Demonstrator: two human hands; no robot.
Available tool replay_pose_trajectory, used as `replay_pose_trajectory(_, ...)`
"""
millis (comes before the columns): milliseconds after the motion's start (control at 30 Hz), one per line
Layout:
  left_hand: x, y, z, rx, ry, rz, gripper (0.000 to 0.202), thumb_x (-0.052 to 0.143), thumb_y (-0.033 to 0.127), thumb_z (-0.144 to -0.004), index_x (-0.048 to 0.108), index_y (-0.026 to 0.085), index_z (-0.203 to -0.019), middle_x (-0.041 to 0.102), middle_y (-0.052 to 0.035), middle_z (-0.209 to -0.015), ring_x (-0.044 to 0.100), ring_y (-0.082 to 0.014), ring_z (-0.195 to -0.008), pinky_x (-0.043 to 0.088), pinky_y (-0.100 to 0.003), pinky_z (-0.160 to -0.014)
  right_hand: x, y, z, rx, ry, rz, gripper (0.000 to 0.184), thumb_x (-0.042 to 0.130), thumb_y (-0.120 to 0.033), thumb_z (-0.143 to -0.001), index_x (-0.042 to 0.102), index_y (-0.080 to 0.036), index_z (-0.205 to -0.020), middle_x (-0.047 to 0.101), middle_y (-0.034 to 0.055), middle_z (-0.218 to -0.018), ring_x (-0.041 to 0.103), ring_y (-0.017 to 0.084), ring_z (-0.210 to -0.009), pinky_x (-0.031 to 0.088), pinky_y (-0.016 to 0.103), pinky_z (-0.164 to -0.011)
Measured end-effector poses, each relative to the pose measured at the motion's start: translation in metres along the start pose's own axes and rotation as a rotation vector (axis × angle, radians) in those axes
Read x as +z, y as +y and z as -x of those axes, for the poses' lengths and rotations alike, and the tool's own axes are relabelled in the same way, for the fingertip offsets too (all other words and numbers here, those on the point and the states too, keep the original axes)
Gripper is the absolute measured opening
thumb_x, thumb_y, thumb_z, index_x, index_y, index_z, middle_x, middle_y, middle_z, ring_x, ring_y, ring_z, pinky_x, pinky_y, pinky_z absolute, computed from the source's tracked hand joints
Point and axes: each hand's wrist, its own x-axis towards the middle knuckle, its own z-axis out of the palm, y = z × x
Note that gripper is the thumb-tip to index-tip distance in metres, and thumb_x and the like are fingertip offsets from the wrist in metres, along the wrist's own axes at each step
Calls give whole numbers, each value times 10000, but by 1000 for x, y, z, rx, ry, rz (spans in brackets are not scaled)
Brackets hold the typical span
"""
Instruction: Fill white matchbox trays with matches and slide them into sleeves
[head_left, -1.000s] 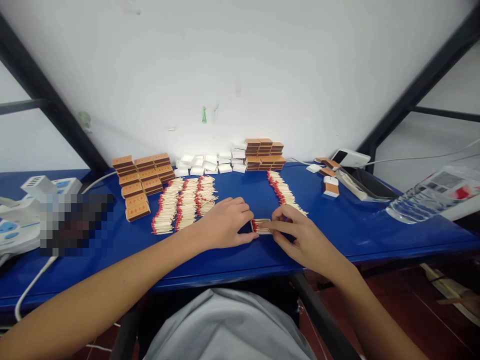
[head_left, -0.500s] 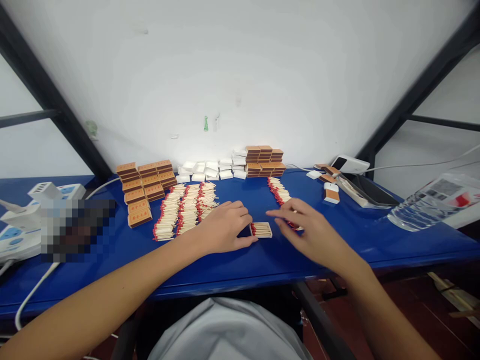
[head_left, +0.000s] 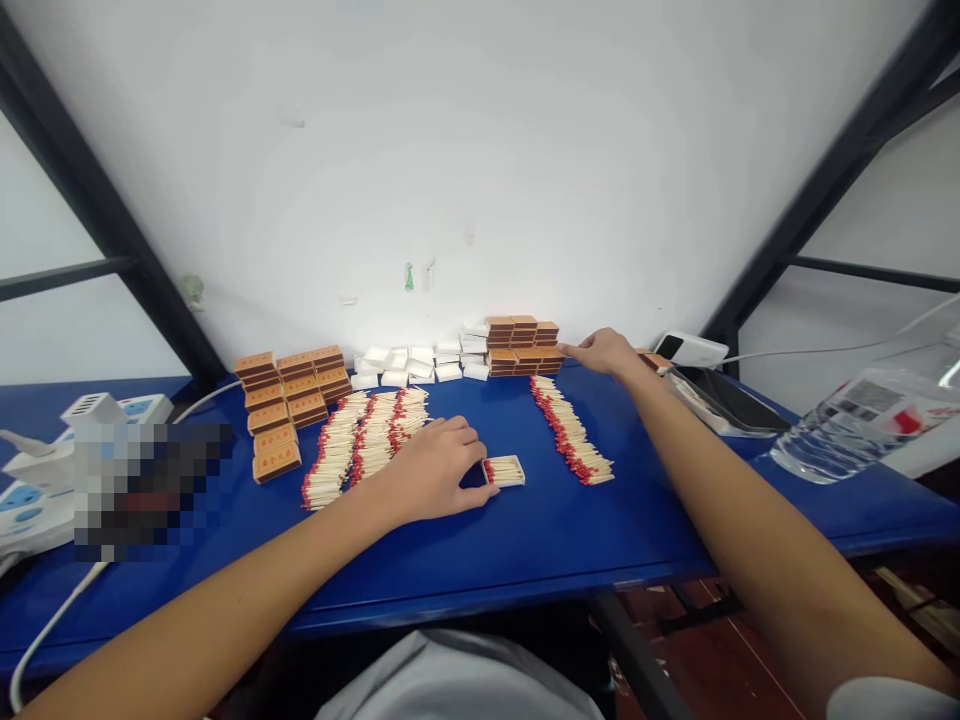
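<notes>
My left hand (head_left: 435, 468) rests on the blue table (head_left: 525, 540), fingers curled against the left end of a small open tray filled with matches (head_left: 505, 470). My right hand (head_left: 602, 352) is stretched out to the far side, fingers apart, its fingertips touching the stack of orange matchbox sleeves (head_left: 525, 345) by the wall. A row of loose red-tipped matches (head_left: 571, 431) lies between the tray and that stack. Larger rows of matches (head_left: 364, 434) lie to the left of my left hand.
Orange matchboxes (head_left: 289, 395) are stacked at the back left, white inner trays (head_left: 420, 362) along the wall. A power strip (head_left: 45, 470) and cable lie at the left, a phone and a white device (head_left: 694, 350) at the right, and a plastic bottle (head_left: 847, 435) at the far right.
My right hand left the match tray and reached away to the stack of orange sleeves at the back. My left hand stayed by the tray.
</notes>
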Motion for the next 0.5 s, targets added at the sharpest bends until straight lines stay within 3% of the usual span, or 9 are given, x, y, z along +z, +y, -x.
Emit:
replay_pose_trajectory(233, 5, -2, -1, 3, 14, 24, 350, 706, 501, -996, 761, 168, -1088, 751, -98, -1071, 670, -290, -1099, 542, -453, -985, 23, 2, 2, 158, -27, -268, 311, 815, -457, -876, 707, -180, -786, 536, 2, -537, 548, 198, -575, 394, 306, -545)
replay_pose_trajectory(500, 0, -11, -2, -6, 73, 66, 298, 698, 464, -1002, 755, 173, -1034, 749, -96, -1017, 675, -282, -1045, 555, -435, -928, 29, 2, 4, 200, -99, -462, 372, 825, -456, -872, 600, -202, -719, 421, -55, -511, 386, 127, -495, 313, 276, -457)
